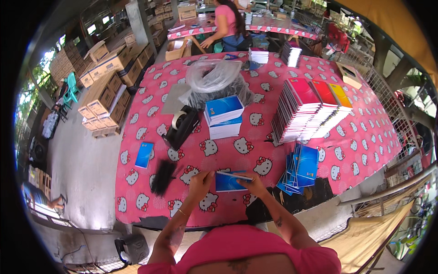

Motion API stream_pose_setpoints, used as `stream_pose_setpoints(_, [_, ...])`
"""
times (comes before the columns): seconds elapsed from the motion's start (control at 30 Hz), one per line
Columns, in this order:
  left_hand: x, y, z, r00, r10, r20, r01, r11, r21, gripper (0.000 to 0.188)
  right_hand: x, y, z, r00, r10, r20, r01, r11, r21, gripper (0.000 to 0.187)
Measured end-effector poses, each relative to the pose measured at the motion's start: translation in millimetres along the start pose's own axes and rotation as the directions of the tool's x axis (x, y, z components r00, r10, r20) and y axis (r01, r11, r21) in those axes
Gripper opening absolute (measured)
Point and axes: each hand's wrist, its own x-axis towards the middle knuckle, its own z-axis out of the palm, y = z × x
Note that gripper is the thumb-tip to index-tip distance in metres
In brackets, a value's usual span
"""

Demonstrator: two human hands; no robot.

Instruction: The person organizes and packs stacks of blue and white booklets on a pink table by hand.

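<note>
A small blue notebook [226,183] lies on the table in front of me, its coil along the far edge. My right hand [253,184] grips its right end. At its far left corner my left hand [201,183] is closed in a pinch; what is between the fingertips is too small to make out. Left of that hand lies a bundle of thin black strands [163,177]. Fanned blue spiral notebooks [305,165] are piled to the right, and a single blue booklet [144,155] lies at the left.
Beyond my hands are a black tape dispenser [181,128], a stack of blue-covered pads [223,112] and a clear plastic bag [212,77]. Tall stacks of red and yellow spiral notebooks [303,109] stand at right. A person [226,25] works at the far table.
</note>
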Motion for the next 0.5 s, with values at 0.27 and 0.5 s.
stream_pose_setpoints(0.27, [0,-4,7,0.998,-0.041,-0.043,0.039,0.998,-0.044,0.015,-1,-4,2,0.999,-0.036,0.010,0.036,0.999,0.009,0.031])
stream_pose_setpoints(0.5, [4,-13,6,0.987,0.158,0.020,-0.158,0.987,0.034,0.015,-3,-9,2,0.999,-0.013,0.041,0.013,1.000,-0.007,0.031])
